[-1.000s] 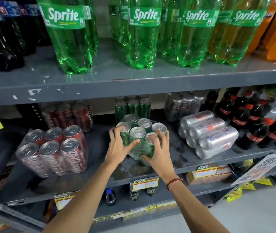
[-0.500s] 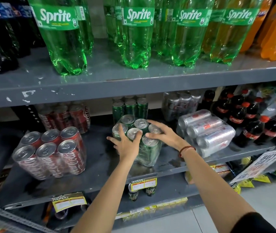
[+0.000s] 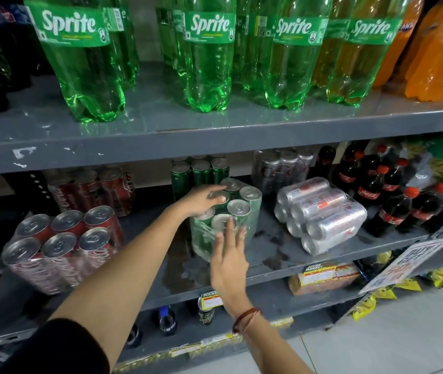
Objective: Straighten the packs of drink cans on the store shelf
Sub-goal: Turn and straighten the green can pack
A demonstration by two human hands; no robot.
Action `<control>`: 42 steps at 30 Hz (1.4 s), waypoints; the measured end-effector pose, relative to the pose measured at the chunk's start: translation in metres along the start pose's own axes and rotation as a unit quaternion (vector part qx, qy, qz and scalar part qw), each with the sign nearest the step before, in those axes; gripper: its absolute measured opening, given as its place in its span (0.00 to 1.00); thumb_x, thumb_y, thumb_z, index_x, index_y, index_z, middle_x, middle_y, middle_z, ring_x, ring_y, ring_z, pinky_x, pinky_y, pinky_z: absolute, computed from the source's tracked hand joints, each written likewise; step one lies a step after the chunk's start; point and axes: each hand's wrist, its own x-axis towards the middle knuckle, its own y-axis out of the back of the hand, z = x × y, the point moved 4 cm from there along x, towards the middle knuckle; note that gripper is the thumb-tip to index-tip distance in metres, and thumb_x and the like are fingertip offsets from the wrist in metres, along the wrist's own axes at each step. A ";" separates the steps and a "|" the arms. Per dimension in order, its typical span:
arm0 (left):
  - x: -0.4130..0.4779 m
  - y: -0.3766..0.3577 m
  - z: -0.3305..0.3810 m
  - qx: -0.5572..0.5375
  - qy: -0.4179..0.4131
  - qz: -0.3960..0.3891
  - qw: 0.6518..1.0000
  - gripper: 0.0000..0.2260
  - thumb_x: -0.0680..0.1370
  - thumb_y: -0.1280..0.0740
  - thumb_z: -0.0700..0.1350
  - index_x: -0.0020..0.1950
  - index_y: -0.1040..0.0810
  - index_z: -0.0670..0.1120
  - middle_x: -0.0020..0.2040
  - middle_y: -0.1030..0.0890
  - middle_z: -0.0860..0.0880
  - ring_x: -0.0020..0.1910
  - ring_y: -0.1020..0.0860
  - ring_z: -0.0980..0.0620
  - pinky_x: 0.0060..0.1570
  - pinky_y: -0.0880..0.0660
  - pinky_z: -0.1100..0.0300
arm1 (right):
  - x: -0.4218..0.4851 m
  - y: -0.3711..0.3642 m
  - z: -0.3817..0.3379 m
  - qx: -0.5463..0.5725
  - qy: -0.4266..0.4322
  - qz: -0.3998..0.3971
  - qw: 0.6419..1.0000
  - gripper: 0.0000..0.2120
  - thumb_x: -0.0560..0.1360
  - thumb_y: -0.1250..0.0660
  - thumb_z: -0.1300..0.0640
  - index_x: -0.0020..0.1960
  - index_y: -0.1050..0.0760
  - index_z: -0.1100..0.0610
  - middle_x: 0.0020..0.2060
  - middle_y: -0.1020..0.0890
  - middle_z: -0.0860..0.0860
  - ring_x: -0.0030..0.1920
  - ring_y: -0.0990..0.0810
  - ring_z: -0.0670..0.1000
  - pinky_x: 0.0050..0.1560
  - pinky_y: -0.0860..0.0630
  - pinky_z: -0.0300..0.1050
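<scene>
The grey metal shelf carries the shrink-wrapped six-pack of green cans at its middle, standing upright. Left hand lies flat on the can tops; right hand is open-fingered against the front, gripping nothing. Judged: squaring in progress; the toppled silver pack needs standing next.

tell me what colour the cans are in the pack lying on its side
Silver, with small red markings: the pack of cans, head view.

I face grey metal store shelving under even indoor light.

Its paint is chipped along the front edge of the upper shelf. Below and to the right of the shelving, pale grey floor tiles show. Yellow price tags hang along the shelving's lower edges.
</scene>
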 end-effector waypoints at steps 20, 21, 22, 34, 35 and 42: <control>-0.095 -0.068 0.017 -0.142 0.142 0.237 0.950 0.55 0.58 0.20 0.54 0.75 0.52 0.55 0.75 0.63 0.35 0.74 0.45 0.34 0.67 0.38 0.46 | 0.148 0.081 0.032 -0.123 0.127 -0.285 0.942 0.53 0.53 0.25 0.34 0.73 0.44 0.38 0.75 0.44 0.54 0.76 0.47 0.55 0.75 0.47 0.54; -0.092 -0.066 0.014 -0.137 0.140 0.243 0.950 0.53 0.58 0.19 0.53 0.74 0.48 0.55 0.76 0.59 0.34 0.73 0.43 0.35 0.67 0.37 0.46 | 0.147 0.078 0.033 -0.119 0.126 -0.268 0.948 0.52 0.52 0.25 0.34 0.73 0.43 0.38 0.75 0.44 0.55 0.76 0.46 0.56 0.74 0.47 0.50; -0.090 -0.062 0.010 -0.130 0.136 0.243 0.951 0.52 0.57 0.19 0.52 0.73 0.46 0.55 0.76 0.54 0.35 0.73 0.41 0.36 0.67 0.37 0.46 | 0.144 0.076 0.034 -0.115 0.123 -0.250 0.954 0.52 0.52 0.25 0.34 0.72 0.41 0.39 0.74 0.44 0.55 0.75 0.44 0.56 0.73 0.45 0.47; -0.090 -0.001 -0.038 -0.081 0.033 0.100 0.991 0.48 0.57 0.18 0.47 0.71 0.40 0.59 0.70 0.32 0.53 0.62 0.35 0.60 0.58 0.37 0.65 | 0.080 0.040 0.027 -0.221 0.100 -0.061 0.968 0.54 0.56 0.27 0.30 0.75 0.47 0.44 0.75 0.45 0.58 0.67 0.30 0.62 0.64 0.28 0.56; -0.091 0.000 -0.038 -0.080 0.030 0.096 0.992 0.48 0.58 0.18 0.47 0.71 0.40 0.59 0.70 0.32 0.53 0.62 0.35 0.60 0.58 0.37 0.64 | 0.077 0.039 0.027 -0.219 0.098 -0.057 0.969 0.54 0.56 0.27 0.30 0.75 0.47 0.44 0.75 0.45 0.58 0.68 0.30 0.62 0.63 0.28 0.56; -0.102 -0.003 -0.048 -0.085 0.031 0.113 0.990 0.49 0.57 0.18 0.48 0.71 0.42 0.61 0.72 0.34 0.53 0.64 0.34 0.56 0.61 0.35 0.59 | 0.070 0.036 0.022 -0.213 0.100 -0.075 0.969 0.54 0.56 0.26 0.32 0.75 0.47 0.42 0.75 0.47 0.56 0.67 0.30 0.63 0.62 0.28 0.56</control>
